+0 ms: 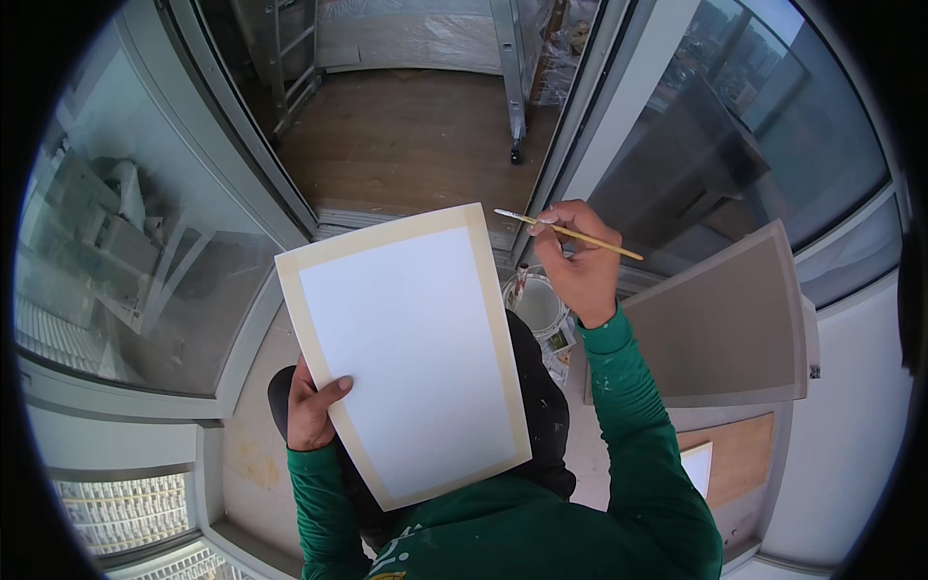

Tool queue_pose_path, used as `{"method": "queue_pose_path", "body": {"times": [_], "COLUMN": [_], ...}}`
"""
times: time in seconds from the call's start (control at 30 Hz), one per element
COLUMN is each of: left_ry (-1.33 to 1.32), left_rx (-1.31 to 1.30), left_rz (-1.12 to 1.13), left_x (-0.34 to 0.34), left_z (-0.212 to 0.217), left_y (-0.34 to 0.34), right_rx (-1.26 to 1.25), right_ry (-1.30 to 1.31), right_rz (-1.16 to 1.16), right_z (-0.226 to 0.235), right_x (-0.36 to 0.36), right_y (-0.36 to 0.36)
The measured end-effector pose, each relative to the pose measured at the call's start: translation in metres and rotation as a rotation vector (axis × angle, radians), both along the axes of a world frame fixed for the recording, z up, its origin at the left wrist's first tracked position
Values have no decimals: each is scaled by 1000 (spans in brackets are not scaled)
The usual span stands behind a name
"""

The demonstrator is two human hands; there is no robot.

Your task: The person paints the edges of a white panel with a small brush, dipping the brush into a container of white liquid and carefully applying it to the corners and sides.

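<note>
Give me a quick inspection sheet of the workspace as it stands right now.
Surface: pale floor beside the windows; wood floor beyond the door frame.
Job's things: white panel with tan border, tilted, held at its lower left edge; thin brush with yellow handle, bristles pointing left.
Clutter: open paint bucket on the floor by the panel's right edge; grey board to the right; scaffold legs on the wood floor.
Grips: left hand grips the panel; right hand pinches the brush.
Cables: nothing seen.
Surroundings: large window panes, high-rise view outside.
</note>
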State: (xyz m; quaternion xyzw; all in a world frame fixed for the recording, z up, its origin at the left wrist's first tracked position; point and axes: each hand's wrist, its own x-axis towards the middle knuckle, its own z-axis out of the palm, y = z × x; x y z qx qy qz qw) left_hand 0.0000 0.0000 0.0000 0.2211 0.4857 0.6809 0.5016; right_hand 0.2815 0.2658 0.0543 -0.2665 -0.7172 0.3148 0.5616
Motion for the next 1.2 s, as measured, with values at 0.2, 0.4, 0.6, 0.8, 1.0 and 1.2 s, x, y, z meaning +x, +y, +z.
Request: {"method": "queue_pose_path", "body": {"times": [0.2,0.4,0.6,0.8,1.0,1.2], "left_ry": [-6,-7,-4,6,4,-2], "left_rx": [10,8,15,0,1,0], "left_rz": [-4,-5,-16,2,-2,-5], "left_x": [1,2,1,4,5,4], "left_z": [0,0,0,2,3,3], "left_y": [2,2,2,2,2,3], "right_rx": [-22,-28,6,8,-7,-8], "right_ry": [30,-22,-76,-54,-46,-59], "right_rz": [3,-11,-21,-38,-36,-42], "right_z": [2,4,7,5,4,6], "right_x": [1,2,0,-4,-4,-3], "right_y": [0,-1,-1,3,2,1]}}
